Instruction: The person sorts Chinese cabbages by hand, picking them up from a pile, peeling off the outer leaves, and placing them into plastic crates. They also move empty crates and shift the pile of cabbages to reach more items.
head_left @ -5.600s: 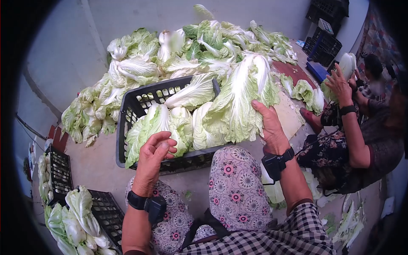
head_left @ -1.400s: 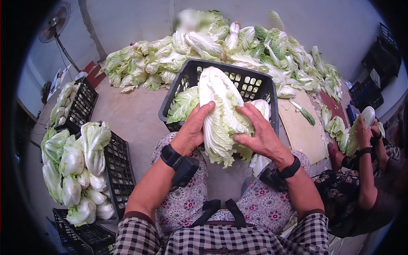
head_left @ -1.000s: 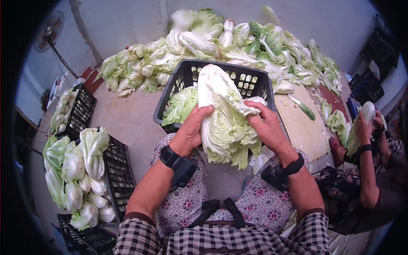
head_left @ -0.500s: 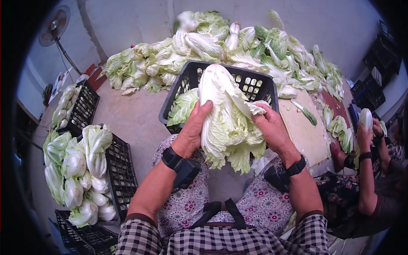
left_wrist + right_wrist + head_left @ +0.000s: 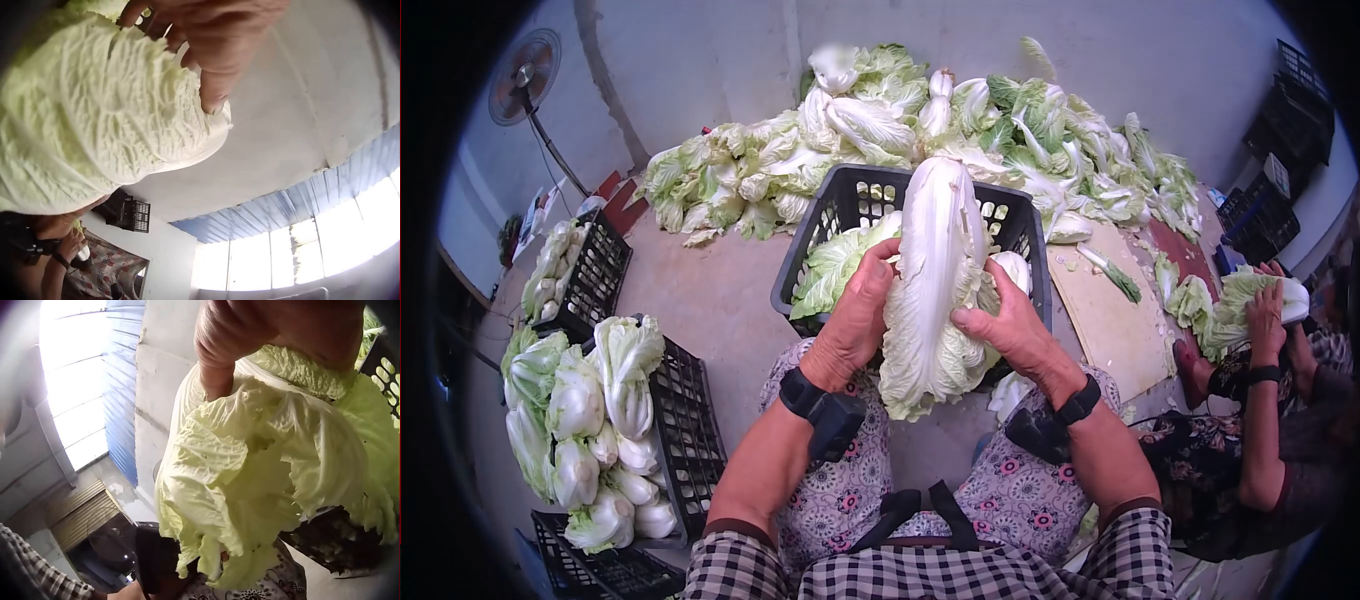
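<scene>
A napa cabbage (image 5: 940, 240) is held between both hands over the near side of a black crate, white base up and pale green leaf tips down. My left hand (image 5: 858, 318) holds its left side. In the left wrist view the thumb (image 5: 215, 94) lies against the white base end, and the other fingers reach round the leaves. My right hand (image 5: 1018, 325) grips the lower right side, thumb on the leaves. Seen from the right wrist, loose ruffled leaves (image 5: 212, 481) hang below that hand. Inside the black crate (image 5: 785, 275), other cabbages lie behind the held one.
Along the wall lies a big heap of cabbages and leaves (image 5: 780, 150). Tipped crates (image 5: 690, 420) with stacked trimmed cabbages (image 5: 575, 385) stand at left, near a fan (image 5: 525, 75). A board (image 5: 1105, 310) lies right of the black crate. Another person (image 5: 1265, 420) handles a cabbage at right.
Earlier the right hand held a leafy cabbage over the crate with the left hand free. Half a second ago it pinched a loose outer leaf; now the cabbage is turned, a broad white rib facing up.
</scene>
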Available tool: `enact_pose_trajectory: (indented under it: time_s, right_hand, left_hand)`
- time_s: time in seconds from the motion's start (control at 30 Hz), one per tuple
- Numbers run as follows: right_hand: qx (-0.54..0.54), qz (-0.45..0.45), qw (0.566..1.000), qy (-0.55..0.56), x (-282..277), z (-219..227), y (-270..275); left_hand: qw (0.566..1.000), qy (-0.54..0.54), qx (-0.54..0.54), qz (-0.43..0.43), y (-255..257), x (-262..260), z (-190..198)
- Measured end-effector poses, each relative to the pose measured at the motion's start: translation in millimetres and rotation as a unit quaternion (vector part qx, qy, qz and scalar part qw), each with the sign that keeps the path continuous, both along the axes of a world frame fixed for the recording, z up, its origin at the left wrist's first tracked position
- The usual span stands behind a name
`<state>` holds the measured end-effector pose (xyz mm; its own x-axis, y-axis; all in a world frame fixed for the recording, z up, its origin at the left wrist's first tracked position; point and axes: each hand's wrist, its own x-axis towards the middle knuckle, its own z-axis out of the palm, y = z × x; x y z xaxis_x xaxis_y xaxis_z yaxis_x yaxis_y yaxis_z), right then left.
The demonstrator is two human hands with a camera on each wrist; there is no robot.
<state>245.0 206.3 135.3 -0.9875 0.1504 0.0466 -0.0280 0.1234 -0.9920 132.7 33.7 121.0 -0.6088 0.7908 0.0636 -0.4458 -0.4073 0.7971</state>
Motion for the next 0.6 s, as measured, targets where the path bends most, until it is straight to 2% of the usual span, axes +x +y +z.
enact_pose_trajectory:
  time_s: [0.03,0.13,0.17,0.27,0.33,0.43,0.53,0.6]
  right_hand:
    - [-0.031,-0.008,0.999,-0.006,4,10,-6]
    - [-0.066,0.004,0.998,0.011,1,1,-8]
    - [-0.069,0.015,0.997,0.014,1,-1,-9]
    - [-0.064,0.033,0.997,0.020,-1,-2,-9]
    - [-0.047,0.025,0.998,0.022,-3,4,-8]
    - [-0.100,0.048,0.994,-0.013,-2,6,-5]
    - [-0.082,-0.004,0.996,-0.028,-6,-7,-5]
    - [-0.093,0.048,0.995,-0.006,0,12,-6]
  left_hand:
    - [0.996,0.057,-0.063,0.021,1,-2,-5]
    - [0.997,0.065,-0.045,0.012,1,5,-6]
    - [0.998,0.052,-0.028,-0.036,1,4,-9]
    - [0.998,0.049,-0.014,-0.029,-4,5,-4]
    - [0.998,0.051,-0.027,0.022,-1,4,-6]
    - [0.995,0.055,-0.047,0.073,2,5,-7]
    - [0.989,0.070,-0.056,0.113,1,5,-6]
    - [0.985,0.086,-0.065,0.135,1,4,-6]
